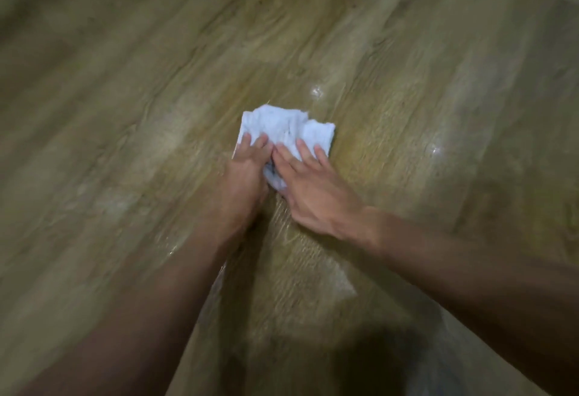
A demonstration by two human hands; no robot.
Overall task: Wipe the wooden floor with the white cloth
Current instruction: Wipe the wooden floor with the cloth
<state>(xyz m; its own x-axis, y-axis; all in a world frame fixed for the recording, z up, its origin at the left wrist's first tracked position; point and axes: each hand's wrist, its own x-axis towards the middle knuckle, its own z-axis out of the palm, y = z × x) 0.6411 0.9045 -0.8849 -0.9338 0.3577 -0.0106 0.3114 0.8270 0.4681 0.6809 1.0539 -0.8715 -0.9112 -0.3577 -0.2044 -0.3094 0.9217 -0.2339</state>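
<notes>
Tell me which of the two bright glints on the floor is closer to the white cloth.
The upper glint, just beyond the far edge of the white cloth; the lower glint lies well off to the cloth's right.

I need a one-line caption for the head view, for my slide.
The left hand and right hand press a crumpled white cloth onto the wooden floor, side by side.

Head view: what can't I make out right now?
Head view only:
Near part of white cloth: hidden under left hand and right hand.
Grip of left hand: thumb hidden beneath the hand.
Edges of wooden floor: blurred and dark, dirt unreadable.
Two bright spots: too small to tell water from glare.
Both forearms: cut off by bottom and right edges.
</notes>
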